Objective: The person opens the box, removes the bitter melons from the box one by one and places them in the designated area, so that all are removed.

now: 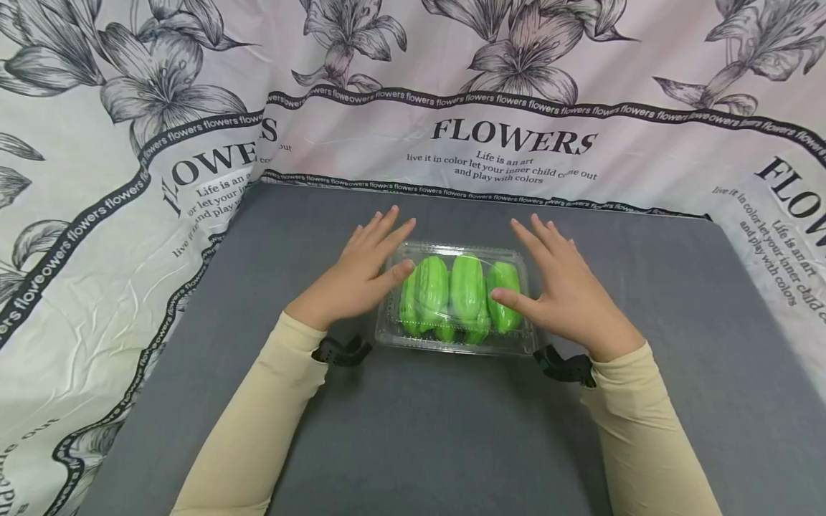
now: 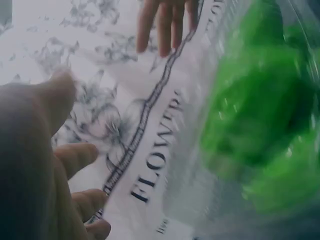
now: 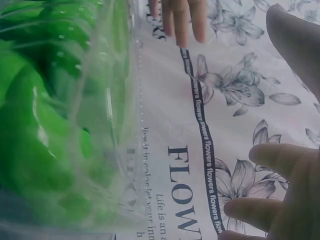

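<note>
A clear plastic clamshell box (image 1: 457,345) with its lid down sits mid-table in the head view. Inside lie several bright green, ridged, elongated pieces (image 1: 467,288), whose exact kind the clear lid blurs. Over the box's left side my left hand (image 1: 364,269) is spread, thumb extended towards the lid. My right hand (image 1: 561,294) mirrors it on the right, its thumb overlapping the rightmost green piece in this view. Fingers of both hands are straight and hold nothing. Each wrist view shows the box (image 2: 200,200) beside the hand, with the opposite hand (image 3: 182,20) beyond it.
The box stands on a grey-covered table (image 1: 452,430). A white curtain (image 1: 361,143) printed with black flowers and lettering hangs behind and along both sides. Black wrist straps (image 1: 342,351) sit at the cuffs of the beige sleeves (image 1: 258,423).
</note>
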Available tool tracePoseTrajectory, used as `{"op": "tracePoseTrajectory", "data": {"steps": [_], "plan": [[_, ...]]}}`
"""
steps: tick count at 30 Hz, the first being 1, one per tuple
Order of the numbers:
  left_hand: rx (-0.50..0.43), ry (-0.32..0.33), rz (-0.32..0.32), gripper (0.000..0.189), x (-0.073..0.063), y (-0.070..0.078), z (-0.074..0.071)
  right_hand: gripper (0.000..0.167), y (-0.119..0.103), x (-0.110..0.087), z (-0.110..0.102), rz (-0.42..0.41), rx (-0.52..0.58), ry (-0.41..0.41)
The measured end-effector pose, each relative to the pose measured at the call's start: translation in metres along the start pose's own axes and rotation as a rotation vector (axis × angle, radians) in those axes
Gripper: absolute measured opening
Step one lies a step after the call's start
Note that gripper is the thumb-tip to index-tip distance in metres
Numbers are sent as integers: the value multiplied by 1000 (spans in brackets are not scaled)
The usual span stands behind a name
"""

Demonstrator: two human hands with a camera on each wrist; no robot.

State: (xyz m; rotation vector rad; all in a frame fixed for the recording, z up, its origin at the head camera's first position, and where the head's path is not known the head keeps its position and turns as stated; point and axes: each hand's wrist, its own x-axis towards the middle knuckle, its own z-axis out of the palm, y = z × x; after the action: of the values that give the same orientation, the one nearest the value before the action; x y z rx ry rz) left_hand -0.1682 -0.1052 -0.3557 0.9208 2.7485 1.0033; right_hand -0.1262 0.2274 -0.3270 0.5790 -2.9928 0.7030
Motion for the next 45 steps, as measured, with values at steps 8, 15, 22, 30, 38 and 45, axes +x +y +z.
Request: {"op": "tracePoseTrajectory", "data": {"steps": [8, 15, 22, 30, 38, 45], "plan": [[-417, 34, -90, 59, 3, -35, 9, 98, 2, -1, 6, -11, 52, 0], [-635, 31, -193, 56, 9, -62, 25, 96, -4, 0, 2, -12, 110, 21], [-684, 21, -218, 58, 12, -81, 39, 95, -8, 4, 0, -15, 134, 20], [-682, -22, -238, 61, 10, -87, 48, 89, -12, 5, 1, 20, 104, -26], [-694, -2, -247, 60, 10, -91, 49, 89, -17, 15, 11, -27, 47, -80], [-671, 15, -245, 52, 12, -86, 50, 89, -16, 16, 17, -11, 11, -109]]}}
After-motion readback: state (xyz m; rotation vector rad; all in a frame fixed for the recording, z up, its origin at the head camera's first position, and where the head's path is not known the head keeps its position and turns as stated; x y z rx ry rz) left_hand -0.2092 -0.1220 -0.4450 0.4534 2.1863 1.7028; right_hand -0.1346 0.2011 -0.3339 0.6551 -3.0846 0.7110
